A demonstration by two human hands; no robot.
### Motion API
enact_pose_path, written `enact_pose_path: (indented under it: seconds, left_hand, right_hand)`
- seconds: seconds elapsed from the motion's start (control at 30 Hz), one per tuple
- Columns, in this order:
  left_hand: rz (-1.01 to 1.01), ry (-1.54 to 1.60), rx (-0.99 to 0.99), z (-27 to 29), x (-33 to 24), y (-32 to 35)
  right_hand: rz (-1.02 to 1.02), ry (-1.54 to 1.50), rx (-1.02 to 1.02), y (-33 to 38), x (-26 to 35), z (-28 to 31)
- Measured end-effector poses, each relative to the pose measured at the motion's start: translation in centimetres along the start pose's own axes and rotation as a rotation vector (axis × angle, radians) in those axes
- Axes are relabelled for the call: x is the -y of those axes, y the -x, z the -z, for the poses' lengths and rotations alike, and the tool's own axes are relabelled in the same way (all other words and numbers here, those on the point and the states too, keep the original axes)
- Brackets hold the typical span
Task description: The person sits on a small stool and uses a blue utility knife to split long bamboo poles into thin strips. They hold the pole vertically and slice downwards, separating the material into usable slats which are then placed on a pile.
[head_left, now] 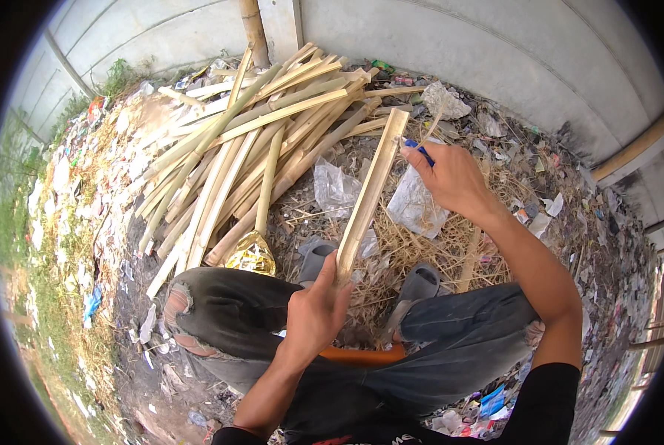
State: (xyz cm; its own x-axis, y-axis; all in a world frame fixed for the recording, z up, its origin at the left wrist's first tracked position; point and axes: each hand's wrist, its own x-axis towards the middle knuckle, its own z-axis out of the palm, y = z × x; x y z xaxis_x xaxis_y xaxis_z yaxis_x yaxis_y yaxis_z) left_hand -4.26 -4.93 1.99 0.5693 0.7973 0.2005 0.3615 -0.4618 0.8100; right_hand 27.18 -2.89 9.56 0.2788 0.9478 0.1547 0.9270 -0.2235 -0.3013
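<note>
A split length of bamboo point(376, 185) with a pale hollow inner face slants up and away in front of me. My left hand point(316, 308) is closed around its near end. My right hand point(451, 174) grips a small blue-handled knife point(419, 150) beside the far end of the strip. The knife's tip is close to the bamboo's right edge; I cannot tell if it touches. Thin pale shavings point(391, 259) are scattered beneath the strip, between my feet.
A large heap of split bamboo point(273, 141) lies ahead to the left. My knees and grey sandals point(421, 283) frame the work. Crumpled clear plastic point(417, 204), a gold foil wrapper point(252, 254) and a concrete lump point(445, 101) lie on littered ground. A concrete wall point(458, 52) stands behind.
</note>
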Motion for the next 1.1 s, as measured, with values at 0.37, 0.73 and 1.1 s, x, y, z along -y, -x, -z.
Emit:
enact_pose_path:
  seconds: [0.37,0.73,1.1]
  left_hand:
    - [-0.007,0.091,-0.022,0.0,0.1,0.2]
    - [0.079,0.065,-0.038,0.0,-0.7,-0.7]
    - [0.145,0.058,0.028,0.3,0.1,0.1]
  right_hand:
    - [-0.202,-0.189,-0.268,0.9,-7.8,3.9]
    - [0.317,-0.253,0.402,9.0,6.1,-4.3]
    - [0.223,-0.089,0.193,4.1,2.8,-5.6]
